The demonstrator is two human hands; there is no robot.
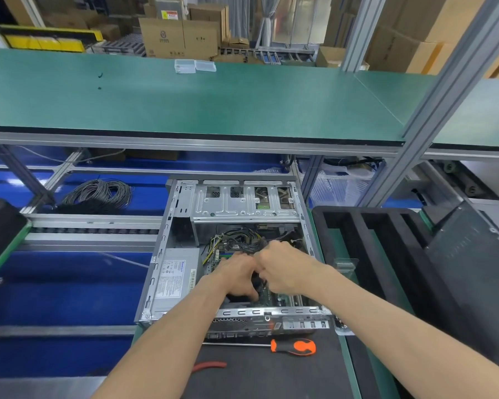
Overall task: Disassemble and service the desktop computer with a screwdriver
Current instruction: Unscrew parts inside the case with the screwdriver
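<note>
On the dark mat at the near end of the workbench, the open computer case (231,254) is lying flat with its side cover off. Inside it, a grey power box (175,279) with a white label is sitting along the left wall. A silver metal drive cage (244,204) is filling the far end. A bunch of black and yellow wires (236,240) is lying in the middle, over a green board (267,296).

Both hands are reaching into the case. The left hand (236,276) is curling its fingers down around something black, but its fingertips are hiding behind the part, so I cannot tell what it is holding. The right hand (284,267) is bending its fingers tightly around some of the wires near the middle.

The screwdriver (293,347), with its orange and black handle, is lying on the mat just in front of the case, and no hand is touching it. Red plier handles (209,366) are peeking out beside the left arm, and the rest of the tool is hiding under it.

On the green shelf (213,105) above, two small clear boxes (195,65) are sitting at the far edge. What is in them is too small to see. A coil of grey cable (98,194) is lying to the left of the case.
</note>
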